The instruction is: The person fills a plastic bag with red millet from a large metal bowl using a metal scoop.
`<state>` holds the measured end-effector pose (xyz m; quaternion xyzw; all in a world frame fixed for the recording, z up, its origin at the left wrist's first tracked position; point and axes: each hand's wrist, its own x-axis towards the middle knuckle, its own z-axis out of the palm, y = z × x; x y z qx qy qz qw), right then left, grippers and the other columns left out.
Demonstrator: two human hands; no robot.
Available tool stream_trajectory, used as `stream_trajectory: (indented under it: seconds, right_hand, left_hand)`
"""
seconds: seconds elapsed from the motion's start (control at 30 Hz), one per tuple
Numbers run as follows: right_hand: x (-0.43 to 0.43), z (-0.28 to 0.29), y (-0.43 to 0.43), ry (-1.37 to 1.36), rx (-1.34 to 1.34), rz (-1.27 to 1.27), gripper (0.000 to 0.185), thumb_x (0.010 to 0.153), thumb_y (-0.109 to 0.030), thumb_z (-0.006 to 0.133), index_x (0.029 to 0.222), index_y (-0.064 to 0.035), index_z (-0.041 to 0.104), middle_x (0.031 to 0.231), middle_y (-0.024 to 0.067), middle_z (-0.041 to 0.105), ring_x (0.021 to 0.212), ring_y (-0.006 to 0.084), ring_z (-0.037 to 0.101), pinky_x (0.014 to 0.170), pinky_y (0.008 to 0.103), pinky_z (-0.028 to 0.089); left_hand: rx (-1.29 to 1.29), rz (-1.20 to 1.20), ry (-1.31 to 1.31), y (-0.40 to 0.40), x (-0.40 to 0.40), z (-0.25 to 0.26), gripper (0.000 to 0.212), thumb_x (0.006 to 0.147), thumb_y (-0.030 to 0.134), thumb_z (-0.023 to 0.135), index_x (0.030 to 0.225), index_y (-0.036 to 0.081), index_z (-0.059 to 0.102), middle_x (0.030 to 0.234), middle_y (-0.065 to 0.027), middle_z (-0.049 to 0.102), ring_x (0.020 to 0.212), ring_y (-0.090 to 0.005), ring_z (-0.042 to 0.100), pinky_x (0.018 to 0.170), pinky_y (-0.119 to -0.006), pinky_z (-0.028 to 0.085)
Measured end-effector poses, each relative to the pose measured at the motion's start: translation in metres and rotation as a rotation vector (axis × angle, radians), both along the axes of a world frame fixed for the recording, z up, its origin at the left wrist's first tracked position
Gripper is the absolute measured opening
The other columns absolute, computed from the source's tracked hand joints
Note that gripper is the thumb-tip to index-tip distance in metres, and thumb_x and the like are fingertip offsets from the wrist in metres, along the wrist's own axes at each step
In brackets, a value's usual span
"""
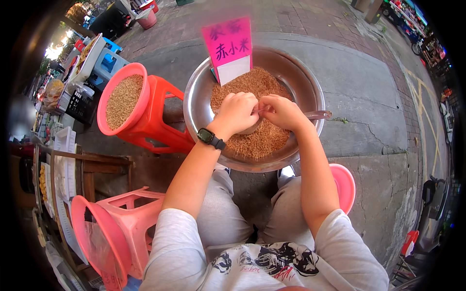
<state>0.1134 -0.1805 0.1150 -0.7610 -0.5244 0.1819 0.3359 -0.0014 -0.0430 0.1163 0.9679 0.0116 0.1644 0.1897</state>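
Observation:
A wide stainless steel basin (pixel 309 83) holding reddish-brown grain (pixel 260 82) stands before me. Over its middle, my left hand (pixel 238 111) and my right hand (pixel 280 111) meet, their fingertips pinching the top of a clear plastic bag (pixel 251 129). The bag hangs just above or rests on the grain; which one I cannot tell, and my hands hide much of it. A metal handle (pixel 318 115) sticks out past the basin's right rim, beyond my right wrist. A pink sign (pixel 229 40) with handwriting stands in the grain at the back left.
Left of the basin, a pink bowl of pale grain (pixel 123 102) sits on a red plastic stool (pixel 160 120). Nearer on the left are a pink stool (pixel 131 222) and a pink basin (pixel 105 236) with clear plastic. Another pink basin (pixel 344 187) lies beside my right leg.

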Motion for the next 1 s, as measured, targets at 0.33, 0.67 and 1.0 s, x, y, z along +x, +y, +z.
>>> stream_trajectory:
  seconds: [0.33, 0.67, 1.0]
  right_hand:
    - [0.004, -0.007, -0.001, 0.180, 0.051, 0.045, 0.016, 0.078, -0.014, 0.062, 0.090, -0.0033, 0.062, 0.078, 0.0069, 0.061, 0.068, 0.0137, 0.056, 0.063, 0.0289, 0.045]
    - [0.003, -0.003, 0.000, 0.088, 0.049, -0.009, 0.017, 0.074, -0.018, 0.064, 0.086, -0.0059, 0.064, 0.081, 0.0118, 0.062, 0.081, 0.0287, 0.060, 0.072, 0.0368, 0.047]
    - [-0.001, 0.008, 0.000, -0.005, -0.055, -0.052, 0.016, 0.074, -0.020, 0.063, 0.084, -0.0079, 0.063, 0.082, 0.0088, 0.063, 0.082, 0.0269, 0.061, 0.070, 0.0376, 0.047]
  left_hand:
    - [0.000, 0.024, 0.010, -0.001, -0.001, 0.000, 0.006, 0.067, 0.014, 0.061, 0.069, 0.008, 0.058, 0.073, -0.0056, 0.057, 0.078, -0.0248, 0.057, 0.068, -0.038, 0.044]
    - [-0.054, 0.038, 0.064, 0.001, -0.001, 0.004, 0.012, 0.069, 0.019, 0.063, 0.073, 0.007, 0.062, 0.080, -0.0064, 0.061, 0.084, -0.0253, 0.059, 0.073, -0.039, 0.044]
    - [-0.040, 0.015, 0.030, 0.000, 0.000, 0.002, 0.011, 0.068, 0.016, 0.062, 0.073, 0.006, 0.060, 0.078, -0.0066, 0.060, 0.082, -0.0260, 0.057, 0.072, -0.039, 0.044]
